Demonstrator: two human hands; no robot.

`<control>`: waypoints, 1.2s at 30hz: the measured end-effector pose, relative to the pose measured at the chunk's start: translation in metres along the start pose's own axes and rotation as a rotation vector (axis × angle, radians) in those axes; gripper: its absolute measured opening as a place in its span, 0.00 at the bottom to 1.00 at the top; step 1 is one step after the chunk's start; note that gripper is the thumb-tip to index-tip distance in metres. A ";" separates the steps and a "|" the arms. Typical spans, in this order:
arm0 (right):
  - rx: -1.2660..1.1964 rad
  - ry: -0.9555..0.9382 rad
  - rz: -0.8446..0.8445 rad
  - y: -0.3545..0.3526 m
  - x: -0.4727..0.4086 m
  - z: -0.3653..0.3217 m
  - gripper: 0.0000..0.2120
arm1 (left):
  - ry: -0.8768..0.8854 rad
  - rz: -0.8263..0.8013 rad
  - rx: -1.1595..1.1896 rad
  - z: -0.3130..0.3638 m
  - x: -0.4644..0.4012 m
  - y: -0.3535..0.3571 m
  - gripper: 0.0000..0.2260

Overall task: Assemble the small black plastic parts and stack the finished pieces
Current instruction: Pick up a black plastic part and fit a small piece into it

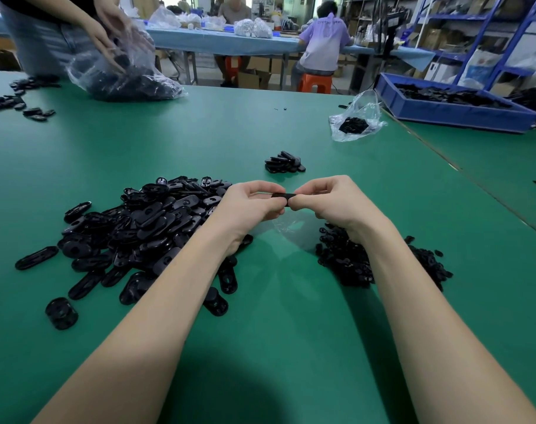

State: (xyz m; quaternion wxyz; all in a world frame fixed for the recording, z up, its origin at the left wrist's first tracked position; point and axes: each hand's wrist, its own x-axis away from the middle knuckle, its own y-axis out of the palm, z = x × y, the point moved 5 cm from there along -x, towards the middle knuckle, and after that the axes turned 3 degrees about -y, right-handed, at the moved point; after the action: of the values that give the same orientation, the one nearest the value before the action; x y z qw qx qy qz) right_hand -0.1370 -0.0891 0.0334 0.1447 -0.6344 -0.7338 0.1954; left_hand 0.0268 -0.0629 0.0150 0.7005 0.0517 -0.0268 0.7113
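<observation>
A small black plastic part (283, 195) is held edge-on above the green table (279, 332). My left hand (250, 206) pinches its left end and my right hand (328, 199) pinches its right end. A big heap of black oval parts (144, 231) lies to the left, under my left forearm. A heap of smaller black pieces (349, 261) lies on clear plastic under my right wrist. Beyond my hands sits a small pile of finished pieces (284, 162).
A clear bag with black pieces (354, 123) lies at the far right, next to a blue bin (450, 110) of parts. At the far left another person's hands are in a large plastic bag (129, 78); loose parts (18, 102) lie nearby. People sit at a blue table behind.
</observation>
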 end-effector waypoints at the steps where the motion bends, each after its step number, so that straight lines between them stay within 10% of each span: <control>1: 0.010 -0.002 0.015 0.001 0.000 0.000 0.06 | 0.001 0.002 -0.002 0.000 0.000 0.000 0.07; 23: 0.321 -0.266 0.102 0.005 0.004 -0.011 0.08 | 0.032 0.129 -0.045 -0.005 -0.003 -0.007 0.07; 36: 0.422 0.002 0.366 0.004 -0.089 -0.014 0.10 | 0.121 0.135 -0.391 -0.011 -0.010 -0.009 0.03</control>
State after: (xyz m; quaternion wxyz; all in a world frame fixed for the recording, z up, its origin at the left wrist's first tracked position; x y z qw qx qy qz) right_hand -0.1133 -0.1748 0.0465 0.2365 -0.7124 -0.5500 0.3661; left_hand 0.0354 -0.0713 0.0032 0.6483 -0.1299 -0.1257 0.7396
